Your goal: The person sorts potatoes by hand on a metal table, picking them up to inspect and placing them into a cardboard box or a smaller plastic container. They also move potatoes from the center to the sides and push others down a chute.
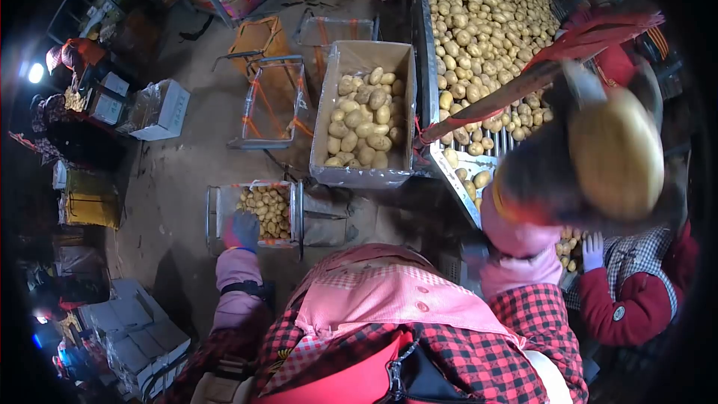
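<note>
Close to the camera on the right, a large potato (617, 153) is held in my right hand (535, 150), which wears a dark glove and is smeared by motion. My left hand (241, 230), in a grey glove, is at the near left side of a small framed crate (224, 206) with small potatoes (269, 209) in it. Its fingers are too small and dim to make out, so whether it grips anything does not show. Ahead of me stands an open cardboard box (372, 52) partly filled with larger potatoes (363, 123).
A sloping roller conveyor (428, 45) heaped with potatoes runs at the right, crossed by a red-wrapped bar (479, 108). Metal frames (273, 101) stand left of the box. Another person's gloved hand (592, 251) is at lower right. Stacked cartons (138, 329) lie left.
</note>
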The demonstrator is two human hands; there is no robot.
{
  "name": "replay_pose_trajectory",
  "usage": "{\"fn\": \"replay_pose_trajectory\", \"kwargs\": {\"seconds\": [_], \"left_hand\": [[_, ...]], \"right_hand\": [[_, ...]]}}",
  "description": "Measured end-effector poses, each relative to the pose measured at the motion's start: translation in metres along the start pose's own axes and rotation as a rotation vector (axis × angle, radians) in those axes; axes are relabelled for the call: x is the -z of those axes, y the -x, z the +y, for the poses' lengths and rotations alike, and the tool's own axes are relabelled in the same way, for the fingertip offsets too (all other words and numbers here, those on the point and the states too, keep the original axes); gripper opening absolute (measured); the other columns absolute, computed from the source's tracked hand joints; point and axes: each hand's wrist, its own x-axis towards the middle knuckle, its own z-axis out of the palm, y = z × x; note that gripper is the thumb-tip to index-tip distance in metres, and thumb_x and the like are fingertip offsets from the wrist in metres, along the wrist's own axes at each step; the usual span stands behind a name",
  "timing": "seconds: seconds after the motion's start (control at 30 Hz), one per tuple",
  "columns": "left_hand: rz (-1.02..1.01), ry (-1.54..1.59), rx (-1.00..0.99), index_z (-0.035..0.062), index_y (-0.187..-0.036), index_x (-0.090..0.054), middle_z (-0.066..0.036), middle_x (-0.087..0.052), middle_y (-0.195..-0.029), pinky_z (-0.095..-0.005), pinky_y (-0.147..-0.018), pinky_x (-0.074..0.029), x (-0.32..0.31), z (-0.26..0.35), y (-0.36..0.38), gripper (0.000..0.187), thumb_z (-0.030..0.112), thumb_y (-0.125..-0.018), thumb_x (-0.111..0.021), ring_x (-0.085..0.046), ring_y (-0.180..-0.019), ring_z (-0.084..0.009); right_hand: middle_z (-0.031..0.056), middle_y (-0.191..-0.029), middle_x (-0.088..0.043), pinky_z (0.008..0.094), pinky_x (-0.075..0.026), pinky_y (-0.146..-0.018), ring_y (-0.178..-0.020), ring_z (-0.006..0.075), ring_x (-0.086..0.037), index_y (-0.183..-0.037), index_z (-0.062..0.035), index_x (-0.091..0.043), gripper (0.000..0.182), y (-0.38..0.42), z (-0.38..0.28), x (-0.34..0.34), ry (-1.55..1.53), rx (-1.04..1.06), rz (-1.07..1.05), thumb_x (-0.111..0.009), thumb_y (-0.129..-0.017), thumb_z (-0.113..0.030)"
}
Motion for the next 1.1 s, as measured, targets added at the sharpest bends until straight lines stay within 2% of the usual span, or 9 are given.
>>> {"fn": "replay_pose_trajectory", "kwargs": {"seconds": [0.1,0.2,0.27,0.37,0.43,0.5,0.73,0.9,1.1], "left_hand": [[0.020,-0.007,0.062,0.0141,-0.144,-0.037,-0.013,-0.035,-0.150,-0.0415,-0.116,-0.023,-0.034,-0.006,0.020,0.048,0.034,-0.101,-0.033,-0.029,-0.141,-0.0233],[0.035,0.021,0.051,0.0082,-0.140,-0.047,-0.013,-0.054,-0.132,-0.0398,-0.109,-0.035,-0.055,0.004,0.004,0.042,0.022,-0.100,-0.046,-0.049,-0.127,-0.0256],[-0.188,-0.388,-0.327,0.0016,-0.139,-0.045,-0.014,-0.046,-0.142,-0.0379,-0.115,-0.027,-0.101,0.005,0.014,0.042,0.015,-0.099,-0.045,-0.041,-0.135,-0.0246],[-0.405,-0.474,-0.870,-0.0036,-0.133,-0.050,-0.015,-0.055,-0.131,-0.0400,-0.109,-0.036,-0.263,0.044,0.104,0.042,0.012,-0.095,-0.056,-0.052,-0.123,-0.0250],[-0.849,-0.674,-1.422,-0.0034,-0.136,-0.047,-0.015,-0.057,-0.125,-0.0363,-0.111,-0.033,-0.354,0.073,0.178,0.043,0.001,-0.093,-0.045,-0.049,-0.125,-0.0233],[-1.273,-0.773,-1.645,-0.0026,-0.136,-0.047,-0.014,-0.057,-0.125,-0.0359,-0.110,-0.033,-0.410,0.061,0.205,0.043,0.003,-0.094,-0.047,-0.050,-0.124,-0.0228],[-2.002,-0.976,-1.468,-0.0002,-0.137,-0.047,-0.012,-0.058,-0.125,-0.0344,-0.106,-0.036,-0.516,-0.043,0.223,0.044,0.009,-0.094,-0.050,-0.052,-0.121,-0.0212],[-2.106,-0.923,-1.414,0.0016,-0.137,-0.047,-0.011,-0.058,-0.126,-0.0333,-0.103,-0.039,-0.545,-0.071,0.220,0.044,0.013,-0.094,-0.053,-0.053,-0.118,-0.0200],[-1.889,-0.753,-1.520,0.0037,-0.137,-0.048,-0.010,-0.058,-0.127,-0.0319,-0.100,-0.041,-0.568,-0.047,0.212,0.046,0.018,-0.095,-0.056,-0.055,-0.115,-0.0187]], "right_hand": [[0.0198,-0.131,-0.053,0.0424,-0.048,-0.094,-0.114,0.0366,-0.057,-0.134,-0.0045,-0.048,0.055,-0.015,0.024,-0.034,0.123,-0.058,-0.077,-0.065,-0.089,-0.031],[0.0161,-0.123,-0.058,0.0393,-0.050,-0.089,-0.108,0.0351,-0.059,-0.136,-0.0146,-0.048,0.058,0.021,0.026,-0.033,0.054,-0.309,-0.433,-0.069,-0.084,-0.027],[0.0147,-0.118,-0.061,0.0400,-0.051,-0.087,-0.107,0.0323,-0.061,-0.134,-0.0145,-0.050,0.054,0.065,0.011,-0.005,-0.042,-0.669,-0.705,-0.068,-0.085,-0.027],[0.0133,-0.122,-0.061,0.0413,-0.051,-0.088,-0.108,0.0315,-0.061,-0.133,-0.0156,-0.052,0.050,0.177,0.001,0.057,0.214,-0.687,-1.035,-0.063,-0.089,-0.034],[0.0138,-0.124,-0.060,0.0409,-0.050,-0.091,-0.110,0.0323,-0.060,-0.134,-0.0168,-0.052,0.049,0.215,-0.029,0.098,0.218,-0.908,-1.178,-0.061,-0.090,-0.037],[0.0142,-0.126,-0.059,0.0401,-0.047,-0.095,-0.113,0.0337,-0.058,-0.135,-0.0169,-0.052,0.050,0.247,-0.062,0.140,0.222,-1.088,-1.185,-0.061,-0.090,-0.036],[0.0165,-0.128,-0.058,0.0403,-0.045,-0.098,-0.116,0.0337,-0.057,-0.135,-0.0123,-0.051,0.061,0.301,-0.153,0.244,0.528,-1.482,-1.036,-0.071,-0.080,-0.029],[0.0178,-0.127,-0.059,0.0411,-0.045,-0.099,-0.116,0.0355,-0.057,-0.135,-0.0119,-0.051,0.062,0.330,-0.207,0.275,0.493,-1.705,-0.926,-0.071,-0.078,-0.028],[0.0180,-0.126,-0.059,0.0402,-0.046,-0.099,-0.115,0.0335,-0.058,-0.135,-0.0107,-0.052,0.061,0.334,-0.151,0.273,0.286,-1.738,-0.840,-0.069,-0.078,-0.022]]}}
